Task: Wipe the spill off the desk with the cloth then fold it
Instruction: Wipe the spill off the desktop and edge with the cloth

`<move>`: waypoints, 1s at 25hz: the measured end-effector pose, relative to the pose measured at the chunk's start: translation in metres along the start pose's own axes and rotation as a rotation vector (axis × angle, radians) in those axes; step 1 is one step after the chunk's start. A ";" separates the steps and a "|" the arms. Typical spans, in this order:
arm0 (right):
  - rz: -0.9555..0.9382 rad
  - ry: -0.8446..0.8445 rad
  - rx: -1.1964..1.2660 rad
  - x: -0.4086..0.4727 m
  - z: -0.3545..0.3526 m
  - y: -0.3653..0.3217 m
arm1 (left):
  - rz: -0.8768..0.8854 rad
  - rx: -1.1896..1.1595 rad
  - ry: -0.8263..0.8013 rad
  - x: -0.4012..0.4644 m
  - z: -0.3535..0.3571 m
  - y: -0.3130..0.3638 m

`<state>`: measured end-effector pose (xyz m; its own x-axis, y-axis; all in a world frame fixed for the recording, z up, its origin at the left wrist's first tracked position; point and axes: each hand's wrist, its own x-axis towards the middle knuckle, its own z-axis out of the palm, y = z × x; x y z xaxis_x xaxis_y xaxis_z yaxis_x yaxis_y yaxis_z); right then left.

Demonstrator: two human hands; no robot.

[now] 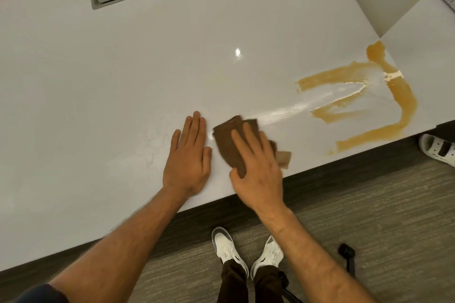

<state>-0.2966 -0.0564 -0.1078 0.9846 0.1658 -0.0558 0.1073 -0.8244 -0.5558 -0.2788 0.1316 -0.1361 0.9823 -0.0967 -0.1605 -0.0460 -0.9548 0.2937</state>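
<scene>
Left hand (pixel 188 155): flat on our desk (pixel 98 81), palm down, fingers straight and together, holding nothing; it sits just left of the cloth and looks to us like a brace.
Cloth (pixel 229 138): brown, bunched, lying on the desktop near the front edge, a paler corner poking out to the right of our knuckles.
Right hand (pixel 256 162): spread over the cloth, fingers extended and pressing it down from above; a flat press, not a pinch, with the thumb on the near side.
Wet streak (pixel 283 110): shiny smear running from the cloth up and to the right, into the stain.
Spill (pixel 403 103): amber liquid, well apart from the cloth, to its right and slightly farther from us, close to the desk's right edge; a cleared band cuts through its middle, and thick bands remain above, below and along the right.
Key relation: the spill lies right of the cloth along the streak's line, so our right hand is clearly the nearer one.
Progress, our judgement: wiping is partly done, folding not begun.
Risk: the lower band runs right by the front edge and could be pushed off.
</scene>
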 end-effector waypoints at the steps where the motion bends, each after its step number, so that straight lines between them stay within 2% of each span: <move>1: -0.052 -0.003 0.041 -0.011 0.004 -0.007 | 0.003 -0.008 -0.008 0.000 0.000 0.000; 3: -0.106 0.015 0.152 -0.026 0.005 -0.009 | 0.013 -0.026 -0.018 0.000 0.000 -0.001; 4: -0.056 0.019 0.277 -0.028 0.000 -0.007 | 0.020 -0.024 -0.018 0.000 0.000 -0.001; 6: 0.199 0.006 0.677 -0.023 -0.026 -0.002 | 0.019 -0.002 -0.006 -0.001 0.001 -0.002; 8: 0.348 0.144 0.903 -0.009 -0.061 0.011 | 0.004 0.009 0.008 -0.001 0.002 -0.002; 10: 0.317 0.350 0.878 0.009 -0.095 0.030 | 0.001 0.004 0.011 0.000 0.001 -0.001; 12: 0.301 0.440 0.708 0.030 -0.115 0.048 | 0.000 0.008 0.009 -0.002 0.000 0.001; 13: 0.322 0.415 0.584 0.041 -0.117 0.057 | 0.000 0.008 0.007 -0.002 0.000 0.001; 16: 0.407 0.170 0.060 0.062 -0.094 0.083 | -0.007 0.003 0.002 -0.001 -0.002 0.002; 18: 0.365 0.115 -0.105 0.072 -0.078 0.094 | -0.006 0.006 -0.001 -0.001 -0.001 0.002; 22: 0.268 0.116 -0.012 0.115 -0.075 0.105 | -0.004 0.000 -0.004 -0.001 -0.002 0.002; 25: 0.187 0.101 0.201 0.140 -0.070 0.089 | -0.009 -0.002 -0.007 -0.001 -0.003 0.003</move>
<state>-0.1394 -0.1446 -0.1075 0.9946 -0.0419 -0.0951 -0.0966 -0.7098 -0.6978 -0.2790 0.1298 -0.1325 0.9813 -0.0902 -0.1700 -0.0368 -0.9551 0.2940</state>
